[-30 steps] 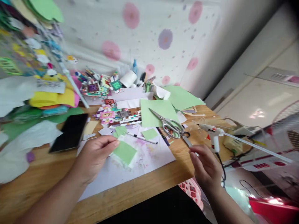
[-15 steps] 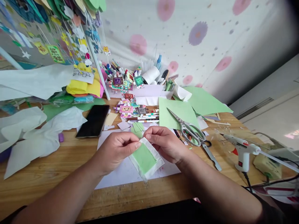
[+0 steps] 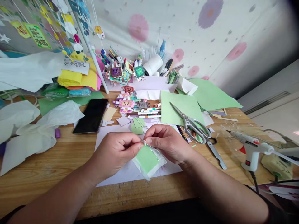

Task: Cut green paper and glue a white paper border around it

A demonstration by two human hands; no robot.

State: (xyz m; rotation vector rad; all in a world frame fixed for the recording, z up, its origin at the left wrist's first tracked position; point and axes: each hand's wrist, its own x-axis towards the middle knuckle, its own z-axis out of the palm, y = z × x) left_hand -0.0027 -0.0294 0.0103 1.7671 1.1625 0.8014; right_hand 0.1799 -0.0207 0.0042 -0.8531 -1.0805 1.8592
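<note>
My left hand (image 3: pixel 123 151) and right hand (image 3: pixel 164 141) are pinching the clear-edged green square packet (image 3: pixel 147 160) above the white paper sheet (image 3: pixel 112 180).

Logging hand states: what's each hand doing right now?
Left hand: closed, pinching the green piece's clear wrapping.
Right hand: closed, pinching the same wrapping.

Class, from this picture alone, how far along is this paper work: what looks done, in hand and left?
Apparently done: a green square sits within translucent wrapping. In hand: the left hand and right hand pinch the wrapping's top corner. Probably left: the small green pieces lying unwrapped. Whether the green sheet under the scissors is needed, I cannot tell.
</note>
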